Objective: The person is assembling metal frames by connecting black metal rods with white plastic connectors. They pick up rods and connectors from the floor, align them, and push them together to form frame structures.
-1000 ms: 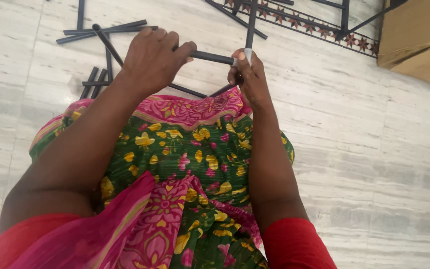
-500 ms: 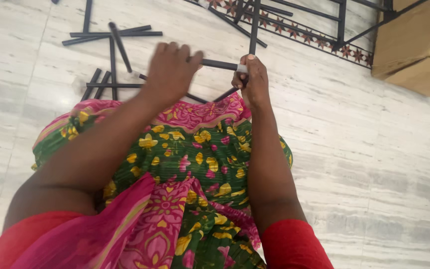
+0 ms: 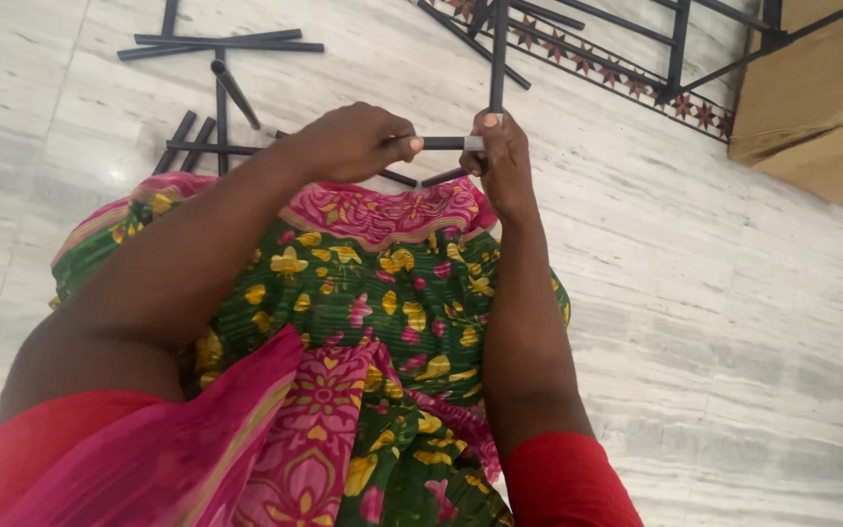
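Left hand (image 3: pixel 348 141) shifted onto black tube (image 3: pixel 446 143), cardboard box (image 3: pixel 812 88) (top right)

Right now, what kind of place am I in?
Probably a room at home: a pale marble-look tiled floor, loose black rods scattered on it, and cardboard boxes. Both hands hold a black rod.

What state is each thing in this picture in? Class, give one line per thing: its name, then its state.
Left hand: closed on the short black tube.
Right hand: closed on the other end of that tube.
Short black tube: held level between both hands.
Loose black tubes: lying scattered on the floor.
Black metal frame: lying flat on the floor.
Cardboard box: open, resting on the floor.
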